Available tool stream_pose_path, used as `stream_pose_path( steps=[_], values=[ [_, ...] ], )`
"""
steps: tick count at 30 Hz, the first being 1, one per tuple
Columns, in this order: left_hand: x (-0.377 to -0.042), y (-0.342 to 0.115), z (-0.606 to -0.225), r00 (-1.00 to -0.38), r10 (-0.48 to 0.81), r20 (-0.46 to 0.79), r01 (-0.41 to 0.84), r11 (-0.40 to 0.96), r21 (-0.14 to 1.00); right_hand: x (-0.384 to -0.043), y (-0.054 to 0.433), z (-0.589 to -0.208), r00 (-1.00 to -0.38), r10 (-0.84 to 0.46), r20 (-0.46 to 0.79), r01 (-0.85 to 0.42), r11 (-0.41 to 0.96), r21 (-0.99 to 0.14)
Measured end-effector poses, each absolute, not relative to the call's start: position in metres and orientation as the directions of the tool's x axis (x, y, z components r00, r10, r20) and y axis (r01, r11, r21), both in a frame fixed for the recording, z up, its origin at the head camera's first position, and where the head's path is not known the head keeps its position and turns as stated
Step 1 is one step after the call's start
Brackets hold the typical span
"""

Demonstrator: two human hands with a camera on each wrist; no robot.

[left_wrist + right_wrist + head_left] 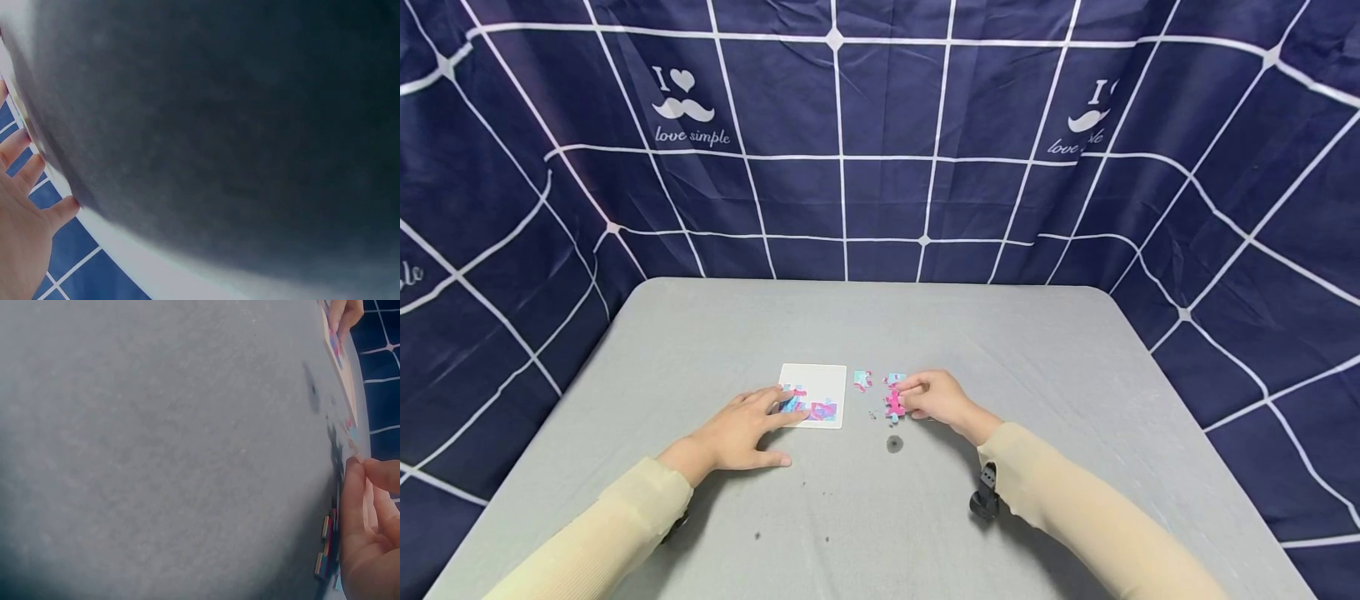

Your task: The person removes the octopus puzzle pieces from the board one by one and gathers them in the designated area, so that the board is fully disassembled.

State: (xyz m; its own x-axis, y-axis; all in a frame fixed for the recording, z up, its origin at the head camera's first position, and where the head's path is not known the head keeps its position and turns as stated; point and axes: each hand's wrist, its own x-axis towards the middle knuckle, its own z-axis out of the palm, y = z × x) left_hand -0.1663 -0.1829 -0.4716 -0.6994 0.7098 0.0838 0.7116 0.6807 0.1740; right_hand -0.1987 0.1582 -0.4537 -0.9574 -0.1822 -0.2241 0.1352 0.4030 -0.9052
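Observation:
A white square puzzle board (812,373) lies on the table, with pink, blue and purple puzzle pieces (823,411) fitted along its lower part. My left hand (741,432) rests with outstretched fingers on the board's left side and lower edge, its thumb on the table. To the board's right, my right hand (943,398) has thumb and index fingertips together at a pink puzzle piece (892,406), which it appears to pinch; the fingers partly cover it. In the right wrist view, several loose pieces (321,564) lie below the right hand (372,531).
One loose blue and pink piece (862,380) lies between the board and the right hand. The grey table (865,508) bears a dark round stain (894,444) and small specks. A navy curtain (880,100) with white grid lines encloses the back and sides.

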Motion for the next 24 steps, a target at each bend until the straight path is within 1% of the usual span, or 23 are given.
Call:
stream_pose_path(
  steps=[12, 24],
  values=[
    [-0.166, -0.183, -0.471, -0.691, 0.717, 0.096, 0.721, 0.672, 0.169, -0.198, 0.163, -0.453, -0.956, -0.175, -0.235, 0.142, 0.425, -0.894],
    [-0.166, -0.182, -0.467, -0.697, 0.713, 0.072, 0.713, 0.679, 0.175, -0.199, 0.169, -0.446, -0.951, -0.180, -0.250, 0.152, 0.433, -0.889]
  ],
)
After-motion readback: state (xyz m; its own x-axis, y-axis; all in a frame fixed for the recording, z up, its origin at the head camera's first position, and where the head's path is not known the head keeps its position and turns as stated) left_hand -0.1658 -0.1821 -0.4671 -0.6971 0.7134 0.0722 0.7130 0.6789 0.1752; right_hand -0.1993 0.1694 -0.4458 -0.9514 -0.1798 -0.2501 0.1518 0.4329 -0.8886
